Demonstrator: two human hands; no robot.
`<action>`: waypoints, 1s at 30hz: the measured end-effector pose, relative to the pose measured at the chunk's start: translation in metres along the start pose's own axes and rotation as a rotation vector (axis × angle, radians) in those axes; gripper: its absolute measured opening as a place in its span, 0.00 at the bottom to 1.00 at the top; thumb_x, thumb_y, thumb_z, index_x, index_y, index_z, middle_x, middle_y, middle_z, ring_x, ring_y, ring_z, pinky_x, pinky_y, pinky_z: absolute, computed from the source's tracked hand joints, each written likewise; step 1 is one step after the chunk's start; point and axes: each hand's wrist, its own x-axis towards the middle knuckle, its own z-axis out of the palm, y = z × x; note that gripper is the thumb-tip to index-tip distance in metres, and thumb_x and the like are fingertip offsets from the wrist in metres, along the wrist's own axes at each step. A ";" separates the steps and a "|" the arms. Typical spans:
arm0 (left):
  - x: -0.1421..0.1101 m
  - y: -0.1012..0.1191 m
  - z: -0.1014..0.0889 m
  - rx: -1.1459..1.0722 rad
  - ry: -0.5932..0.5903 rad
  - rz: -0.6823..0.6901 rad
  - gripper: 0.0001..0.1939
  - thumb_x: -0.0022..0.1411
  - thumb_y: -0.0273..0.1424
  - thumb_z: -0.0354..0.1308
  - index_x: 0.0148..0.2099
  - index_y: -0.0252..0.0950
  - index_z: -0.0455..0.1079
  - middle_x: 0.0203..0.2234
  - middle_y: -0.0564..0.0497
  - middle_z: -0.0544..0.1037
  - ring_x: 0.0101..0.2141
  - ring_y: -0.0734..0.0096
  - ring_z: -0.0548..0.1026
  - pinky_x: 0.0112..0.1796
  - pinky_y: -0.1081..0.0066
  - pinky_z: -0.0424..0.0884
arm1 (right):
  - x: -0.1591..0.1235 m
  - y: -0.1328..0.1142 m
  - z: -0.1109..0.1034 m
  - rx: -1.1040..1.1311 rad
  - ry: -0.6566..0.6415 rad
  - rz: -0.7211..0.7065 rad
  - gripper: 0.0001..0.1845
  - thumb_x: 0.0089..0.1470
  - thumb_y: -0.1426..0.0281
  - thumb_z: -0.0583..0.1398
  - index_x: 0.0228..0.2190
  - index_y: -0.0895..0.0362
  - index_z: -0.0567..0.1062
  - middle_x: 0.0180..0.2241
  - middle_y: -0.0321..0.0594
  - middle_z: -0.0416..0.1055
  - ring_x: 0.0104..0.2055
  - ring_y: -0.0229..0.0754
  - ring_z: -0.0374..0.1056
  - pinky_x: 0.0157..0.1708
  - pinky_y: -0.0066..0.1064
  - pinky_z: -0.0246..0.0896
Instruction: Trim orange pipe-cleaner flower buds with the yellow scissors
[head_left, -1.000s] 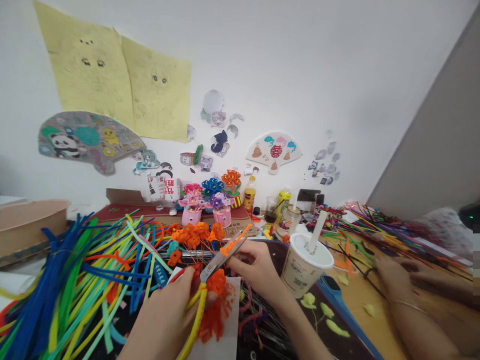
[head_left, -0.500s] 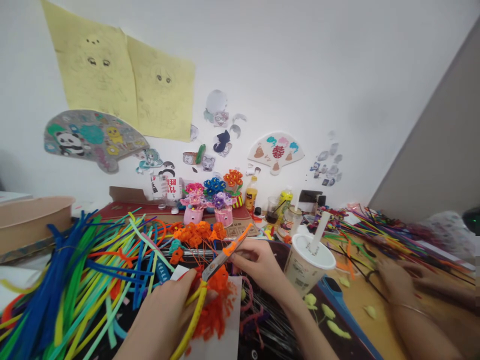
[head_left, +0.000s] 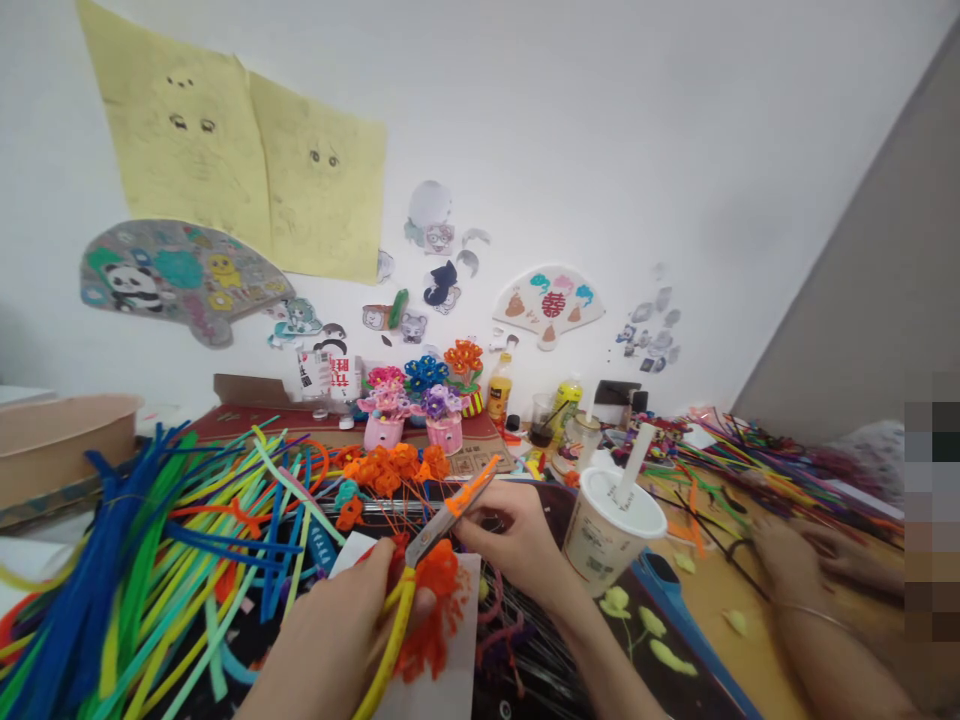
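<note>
My left hand point(head_left: 337, 620) is closed around scissors point(head_left: 431, 535) with yellow handles and grey blades, which point up and to the right. Along the upper blade lies an orange pipe cleaner point(head_left: 476, 484). My right hand point(head_left: 510, 535) pinches at that pipe cleaner beside the blade, its fingertips partly hidden. Beneath the scissors, orange fuzz clippings point(head_left: 427, 650) are heaped on a white sheet of paper point(head_left: 459, 680). Just beyond my hands stand orange pipe-cleaner flowers point(head_left: 386, 470) on thin stems.
Loose coloured pipe cleaners point(head_left: 142, 580) cover the left side. A lidded drink cup point(head_left: 611, 530) with a straw stands close to my right forearm. Potted pipe-cleaner flowers point(head_left: 446, 415) and a juice bottle point(head_left: 499, 390) stand by the wall. Another person's hands point(head_left: 795, 560) work at the right.
The whole view has shifted slightly, so things sit a little further left. My hands, the scissors and the orange pipe cleaner keep nearly the same pose.
</note>
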 end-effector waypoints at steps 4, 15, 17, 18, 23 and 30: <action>0.003 -0.001 0.001 0.048 0.009 -0.006 0.14 0.65 0.38 0.42 0.43 0.38 0.65 0.35 0.41 0.82 0.38 0.51 0.80 0.34 0.64 0.68 | -0.001 -0.002 0.003 -0.035 -0.002 -0.004 0.11 0.46 0.79 0.59 0.17 0.57 0.74 0.16 0.33 0.66 0.20 0.36 0.60 0.24 0.27 0.56; 0.001 0.000 -0.002 0.043 0.002 -0.016 0.14 0.65 0.37 0.42 0.44 0.37 0.65 0.34 0.42 0.82 0.38 0.50 0.80 0.35 0.63 0.69 | -0.001 -0.005 0.005 -0.006 0.008 0.028 0.10 0.45 0.79 0.59 0.16 0.57 0.72 0.16 0.32 0.64 0.21 0.36 0.58 0.24 0.27 0.54; 0.002 0.000 -0.002 0.047 -0.002 -0.024 0.14 0.65 0.37 0.41 0.44 0.37 0.65 0.34 0.42 0.82 0.38 0.50 0.80 0.34 0.63 0.69 | -0.001 -0.007 0.006 -0.009 -0.002 0.025 0.11 0.46 0.78 0.59 0.16 0.57 0.71 0.16 0.31 0.63 0.21 0.35 0.58 0.24 0.27 0.53; 0.003 0.000 -0.002 0.051 -0.003 -0.027 0.15 0.65 0.37 0.41 0.45 0.37 0.65 0.34 0.41 0.82 0.38 0.49 0.80 0.34 0.63 0.69 | -0.001 -0.007 0.007 -0.011 -0.004 0.021 0.11 0.46 0.78 0.59 0.16 0.57 0.71 0.16 0.31 0.62 0.21 0.35 0.57 0.24 0.27 0.52; 0.004 -0.003 -0.001 0.048 0.008 -0.002 0.16 0.65 0.38 0.41 0.44 0.38 0.67 0.34 0.42 0.82 0.39 0.50 0.80 0.34 0.65 0.68 | -0.001 -0.008 0.008 -0.011 0.006 0.008 0.12 0.46 0.79 0.59 0.15 0.57 0.70 0.16 0.31 0.62 0.21 0.35 0.57 0.24 0.26 0.52; 0.003 -0.003 0.001 0.026 0.020 -0.021 0.14 0.64 0.38 0.41 0.43 0.39 0.64 0.36 0.44 0.81 0.39 0.52 0.80 0.35 0.65 0.68 | -0.001 -0.007 0.008 -0.014 -0.017 0.004 0.10 0.45 0.80 0.60 0.16 0.59 0.71 0.16 0.31 0.62 0.21 0.34 0.57 0.24 0.25 0.52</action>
